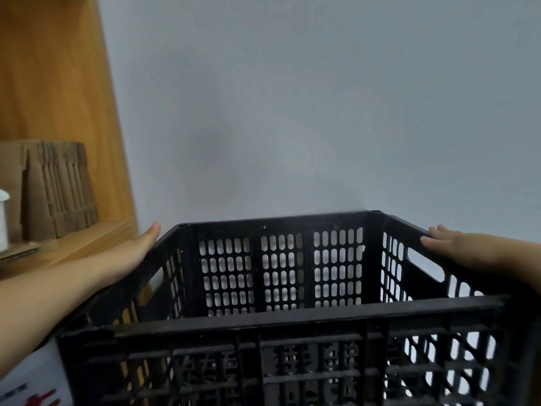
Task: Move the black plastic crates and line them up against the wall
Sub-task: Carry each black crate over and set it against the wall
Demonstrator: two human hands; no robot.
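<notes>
Item: one black plastic crate [281, 317], rectangular, open-topped, walls perforated with rows of small slots, a larger handle cutout in each side wall; raised lettering on the near wall, not legible. Contents: nothing seen inside, though the floor of the crate is hidden behind the near wall. Position: centre foreground, far wall toward the pale grey wall [292, 98] and near it; whether it touches cannot be told. Left hand [137, 250]: flat against the outside of the left side wall near the top rim, fingers extended, palm pressing, not curled round anything. Right hand [456, 244]: laid over the right rim, fingers extended along the top edge; whether the thumb hooks the handle cutout cannot be told. Adjacent, left: wooden shelf [87, 244] holding flattened cardboard [58, 186] stacked on edge, and a white object [3, 218], partly cut off.
</notes>
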